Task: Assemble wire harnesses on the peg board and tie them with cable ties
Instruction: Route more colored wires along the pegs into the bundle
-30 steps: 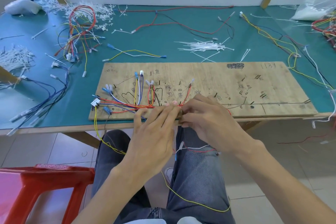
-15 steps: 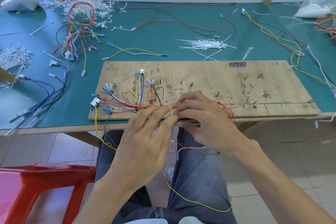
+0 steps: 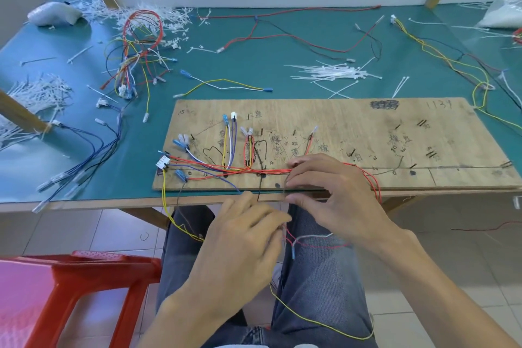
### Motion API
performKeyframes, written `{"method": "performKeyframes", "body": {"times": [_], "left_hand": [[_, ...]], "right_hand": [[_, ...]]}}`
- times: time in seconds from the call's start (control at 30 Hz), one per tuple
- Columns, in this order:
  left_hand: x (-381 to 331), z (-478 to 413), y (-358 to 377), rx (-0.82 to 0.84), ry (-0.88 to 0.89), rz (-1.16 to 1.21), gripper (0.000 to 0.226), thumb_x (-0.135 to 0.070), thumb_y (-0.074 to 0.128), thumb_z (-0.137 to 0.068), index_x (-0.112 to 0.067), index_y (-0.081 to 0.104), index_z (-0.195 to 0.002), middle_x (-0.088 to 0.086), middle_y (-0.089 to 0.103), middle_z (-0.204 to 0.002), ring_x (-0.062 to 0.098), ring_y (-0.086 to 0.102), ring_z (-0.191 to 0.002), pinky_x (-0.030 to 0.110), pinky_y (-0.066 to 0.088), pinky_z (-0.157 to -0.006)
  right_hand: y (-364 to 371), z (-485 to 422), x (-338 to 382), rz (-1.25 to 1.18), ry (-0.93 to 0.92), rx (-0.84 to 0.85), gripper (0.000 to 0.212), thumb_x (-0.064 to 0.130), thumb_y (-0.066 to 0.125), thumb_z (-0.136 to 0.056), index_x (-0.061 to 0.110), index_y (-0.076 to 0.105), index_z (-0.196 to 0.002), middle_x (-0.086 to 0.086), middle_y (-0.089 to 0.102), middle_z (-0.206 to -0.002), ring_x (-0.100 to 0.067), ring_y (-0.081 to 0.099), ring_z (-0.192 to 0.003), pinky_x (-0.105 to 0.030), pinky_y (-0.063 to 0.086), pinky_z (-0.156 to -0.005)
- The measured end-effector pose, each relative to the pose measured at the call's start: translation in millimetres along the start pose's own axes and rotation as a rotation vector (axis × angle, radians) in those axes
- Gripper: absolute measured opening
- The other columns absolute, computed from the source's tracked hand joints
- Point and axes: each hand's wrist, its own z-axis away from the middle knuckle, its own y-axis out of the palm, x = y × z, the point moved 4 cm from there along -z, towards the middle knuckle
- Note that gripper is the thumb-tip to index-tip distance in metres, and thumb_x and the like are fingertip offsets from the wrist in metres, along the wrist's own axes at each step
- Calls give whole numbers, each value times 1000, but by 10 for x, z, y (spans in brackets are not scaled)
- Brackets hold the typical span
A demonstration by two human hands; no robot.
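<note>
Far beyond your right hand [image 3: 336, 192], a clear plastic bag [image 3: 505, 11] on the worktop [image 3: 268, 65] holds something white, too blurred to name. Your right hand rests on the near edge of the peg board [image 3: 353, 127], fingers curled over the red strands of the wire harness [image 3: 226, 169], which runs off to that hand's left. Your left hand [image 3: 248, 232] pinches thin loose wires [image 3: 313, 240] over your lap. Half a second ago it touched the right fingertips at the board's edge; now it sits lower, apart. Cable ties [image 3: 333, 73] lie beyond both hands.
</note>
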Motion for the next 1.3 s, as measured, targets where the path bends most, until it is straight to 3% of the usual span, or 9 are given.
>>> {"method": "performKeyframes", "body": {"times": [0.13, 0.3, 0.5, 0.7, 0.8, 0.9, 1.03, 1.17, 1.3], "left_hand": [[-23, -99, -211, -52, -85, 197, 18, -18, 67, -95, -21, 73, -112, -21, 58, -102, -2, 50, -92, 19, 44, -85], [-27, -37, -99, 78, 56, 15, 11, -16, 75, -91, -19, 71, -101, -10, 69, -97, 16, 63, -89, 32, 53, -77], [0, 99, 103, 83, 205, -164, 19, -12, 81, -85, -20, 73, -100, -9, 72, -102, 23, 66, -105, 34, 51, -86], [9, 153, 145, 62, 168, -59, 17, -21, 68, -103, -20, 69, -119, -7, 71, -111, 23, 64, -71, 37, 56, -64], [-9, 129, 124, 15, 78, 138, 10, -19, 63, -106, -15, 69, -113, -7, 69, -108, 18, 68, -76, 33, 58, -64], [74, 31, -25, -108, -139, 408, 9, -18, 64, -104, -18, 72, -108, -15, 69, -100, 3, 66, -83, 15, 51, -77], [334, -295, -314, -223, -441, 608, 17, -16, 62, -100, -29, 73, -96, -8, 77, -87, 13, 73, -71, 26, 61, -67], [676, -798, -466, -111, -647, 730, 13, -3, 71, -93, -13, 78, -90, 6, 79, -77, 21, 75, -63, 31, 63, -58], [867, -1242, -466, 40, -635, 664, 4, -3, 73, -95, -4, 76, -92, 8, 79, -77, 24, 78, -65, 33, 64, -60]], "right_hand": [[-54, -4, 11, -51, 59, -30, 6, 16, 78, -95, 18, 73, -98, 7, 70, -106, -7, 67, -113, -36, 53, -93], [-17, -16, -17, -3, 58, -63, 22, 5, 74, -95, 14, 76, -115, 2, 60, -108, -14, 64, -100, -32, 53, -86], [48, 23, -39, -46, 27, -56, 14, 0, 73, -94, 11, 81, -99, -1, 62, -107, -14, 69, -112, -38, 58, -85], [71, 38, -59, -38, 12, -81, 12, 4, 72, -96, 10, 80, -102, -2, 63, -109, -17, 70, -111, -37, 58, -83], [85, 43, -70, -39, 9, -116, 13, 3, 74, -94, 8, 80, -105, -3, 63, -112, -14, 69, -111, -35, 58, -87], [103, 56, -75, -57, 32, -145, 19, 5, 78, -92, 7, 78, -111, -4, 60, -124, -14, 68, -112, -31, 56, -95], [130, 48, -75, -18, 80, -192, 24, 12, 83, -90, 10, 79, -113, 1, 66, -125, -9, 67, -110, -28, 54, -97], [148, 38, -38, -1, 70, -267, 14, 13, 75, -98, 8, 80, -110, 3, 69, -117, -9, 68, -105, -28, 55, -91], [210, 67, 7, 56, 49, -288, 19, 13, 67, -103, 6, 77, -117, -1, 68, -121, -15, 69, -107, -34, 57, -88]]}}
